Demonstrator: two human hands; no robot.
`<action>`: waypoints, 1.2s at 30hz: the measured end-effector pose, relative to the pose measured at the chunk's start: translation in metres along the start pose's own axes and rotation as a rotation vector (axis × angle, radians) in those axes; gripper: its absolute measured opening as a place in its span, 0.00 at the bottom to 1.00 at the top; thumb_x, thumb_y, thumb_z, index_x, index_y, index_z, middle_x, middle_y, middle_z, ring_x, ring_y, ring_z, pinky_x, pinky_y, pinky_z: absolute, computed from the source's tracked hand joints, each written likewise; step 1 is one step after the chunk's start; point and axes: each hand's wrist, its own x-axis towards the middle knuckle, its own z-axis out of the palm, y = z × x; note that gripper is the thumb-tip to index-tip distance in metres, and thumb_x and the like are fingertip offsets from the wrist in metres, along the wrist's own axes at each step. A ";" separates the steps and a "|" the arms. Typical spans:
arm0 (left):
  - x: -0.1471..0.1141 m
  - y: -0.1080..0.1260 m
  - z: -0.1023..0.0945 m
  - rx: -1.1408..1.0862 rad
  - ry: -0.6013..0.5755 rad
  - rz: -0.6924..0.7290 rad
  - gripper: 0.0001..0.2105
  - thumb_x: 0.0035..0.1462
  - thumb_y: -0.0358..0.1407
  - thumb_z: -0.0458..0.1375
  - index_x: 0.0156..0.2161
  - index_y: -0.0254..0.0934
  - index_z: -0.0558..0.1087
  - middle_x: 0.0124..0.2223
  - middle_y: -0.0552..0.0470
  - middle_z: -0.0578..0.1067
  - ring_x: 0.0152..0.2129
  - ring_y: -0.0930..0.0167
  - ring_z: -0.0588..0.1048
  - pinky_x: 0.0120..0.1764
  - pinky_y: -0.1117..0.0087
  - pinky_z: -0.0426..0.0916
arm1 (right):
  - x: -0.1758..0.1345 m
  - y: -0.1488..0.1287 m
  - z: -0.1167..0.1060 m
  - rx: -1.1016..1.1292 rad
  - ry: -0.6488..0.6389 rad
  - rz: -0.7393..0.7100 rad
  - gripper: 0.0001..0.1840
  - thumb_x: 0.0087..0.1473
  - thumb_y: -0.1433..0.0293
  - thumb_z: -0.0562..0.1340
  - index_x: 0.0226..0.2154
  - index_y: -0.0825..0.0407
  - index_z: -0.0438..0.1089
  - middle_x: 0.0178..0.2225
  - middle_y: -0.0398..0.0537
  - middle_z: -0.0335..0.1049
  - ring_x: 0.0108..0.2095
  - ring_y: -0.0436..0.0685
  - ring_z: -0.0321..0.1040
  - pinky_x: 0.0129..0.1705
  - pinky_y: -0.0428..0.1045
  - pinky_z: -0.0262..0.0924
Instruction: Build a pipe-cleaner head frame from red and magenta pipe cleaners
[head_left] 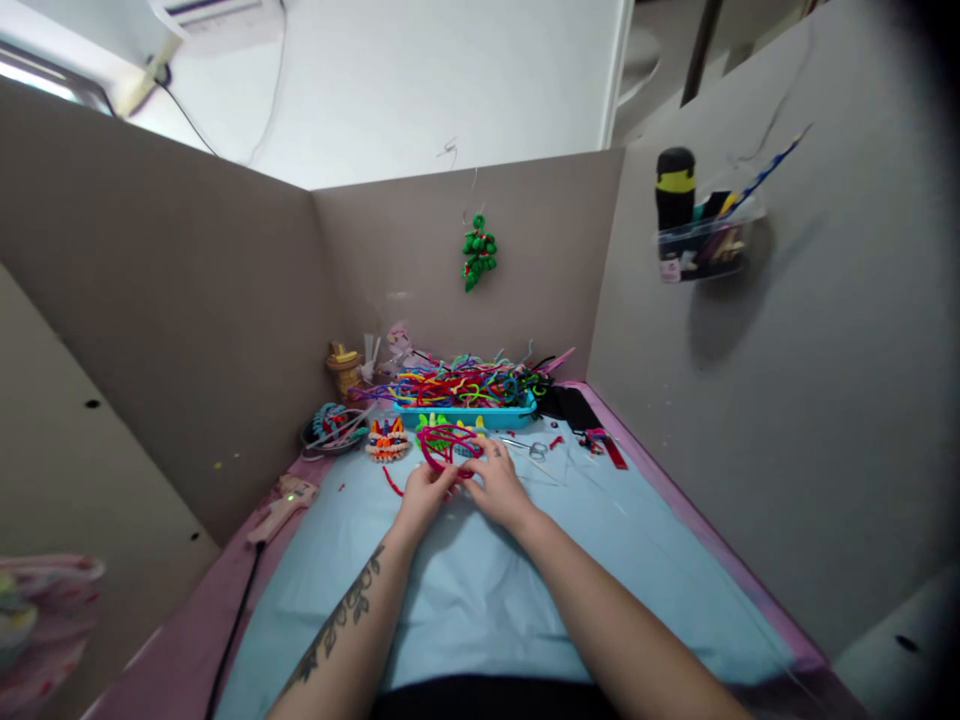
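A magenta pipe cleaner (429, 447), bent into several loops, is held between both hands above the blue cloth. My left hand (427, 492) is closed on its lower left part. With the fingers curled, my right hand (493, 480) grips its right side. Just behind the loops stand small green and yellow pipe-cleaner figures (433, 424), partly hidden. An orange, white and purple figure (387, 440) is to the left of them. A short red pipe cleaner (391, 481) lies beside my left hand.
A blue tray (465, 416) heaped with coloured pipe cleaners stands at the back. Scissors (531, 449) lie right of my hands, and a dark phone-like slab (568, 408) behind them. A corded glue gun (283, 508) rests left. Grey partitions (405, 240) enclose the table.
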 end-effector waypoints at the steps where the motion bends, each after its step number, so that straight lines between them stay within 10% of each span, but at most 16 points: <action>1: 0.000 0.000 0.000 -0.019 0.000 -0.001 0.19 0.47 0.49 0.58 0.31 0.31 0.72 0.21 0.51 0.74 0.17 0.73 0.70 0.22 0.74 0.64 | 0.000 0.002 0.003 0.005 -0.010 0.022 0.08 0.46 0.71 0.63 0.31 0.47 0.75 0.51 0.52 0.59 0.55 0.64 0.50 0.55 0.60 0.48; 13: 0.000 0.005 -0.011 -0.092 0.029 0.034 0.18 0.47 0.50 0.58 0.26 0.34 0.70 0.20 0.57 0.69 0.16 0.76 0.66 0.21 0.75 0.60 | 0.015 0.037 0.009 0.579 0.168 0.511 0.06 0.36 0.68 0.65 0.23 0.51 0.76 0.34 0.50 0.69 0.41 0.61 0.66 0.43 0.53 0.60; 19: -0.006 0.014 -0.011 -0.064 0.051 0.104 0.14 0.50 0.46 0.58 0.29 0.35 0.72 0.20 0.58 0.66 0.18 0.77 0.63 0.23 0.75 0.57 | 0.014 0.038 0.015 0.767 0.157 0.575 0.17 0.39 0.57 0.64 0.26 0.54 0.75 0.20 0.45 0.69 0.22 0.54 0.65 0.29 0.51 0.63; 36: -0.004 0.006 -0.001 -0.629 0.013 -0.184 0.16 0.40 0.43 0.67 0.29 0.33 0.72 0.27 0.54 0.71 0.26 0.76 0.70 0.28 0.77 0.60 | 0.012 0.010 0.021 0.964 0.158 0.449 0.13 0.38 0.62 0.68 0.28 0.53 0.77 0.23 0.45 0.73 0.26 0.54 0.67 0.33 0.50 0.63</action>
